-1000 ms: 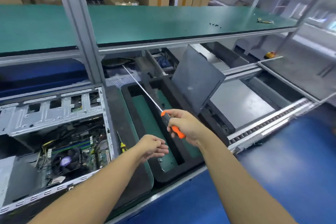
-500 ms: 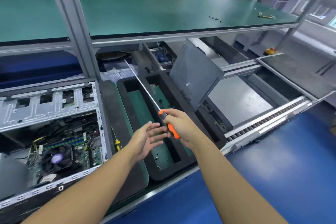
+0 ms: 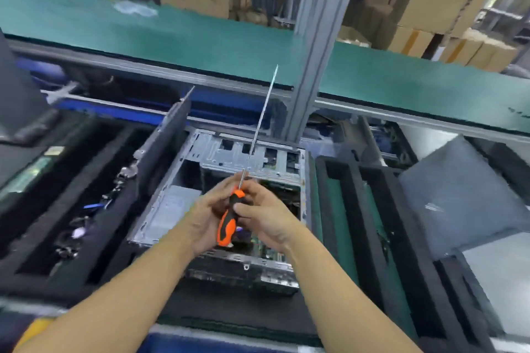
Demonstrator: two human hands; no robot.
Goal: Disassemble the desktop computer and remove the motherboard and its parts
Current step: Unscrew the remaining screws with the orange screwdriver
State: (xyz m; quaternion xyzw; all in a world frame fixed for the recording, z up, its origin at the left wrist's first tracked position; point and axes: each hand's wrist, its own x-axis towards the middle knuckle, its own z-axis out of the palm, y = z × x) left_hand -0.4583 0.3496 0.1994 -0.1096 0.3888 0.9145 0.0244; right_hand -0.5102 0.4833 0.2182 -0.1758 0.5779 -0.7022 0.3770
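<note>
We grip the screwdriver [image 3: 228,226] with 2 hands, our left hand [image 3: 208,219] and right hand [image 3: 268,222] curled round its orange handle, shaft pointing up, just above the open computer case [image 3: 229,149].

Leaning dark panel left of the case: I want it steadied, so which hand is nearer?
Left. The left hand holds the screwdriver handle right of the panel; the right hand grips its far side, farther right.

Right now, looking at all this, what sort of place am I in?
Probably an electronics teardown line in a factory or warehouse: an opened computer case lies at the workstation, a long green-matted shelf runs above it, and stacked cardboard boxes fill the background.
</note>
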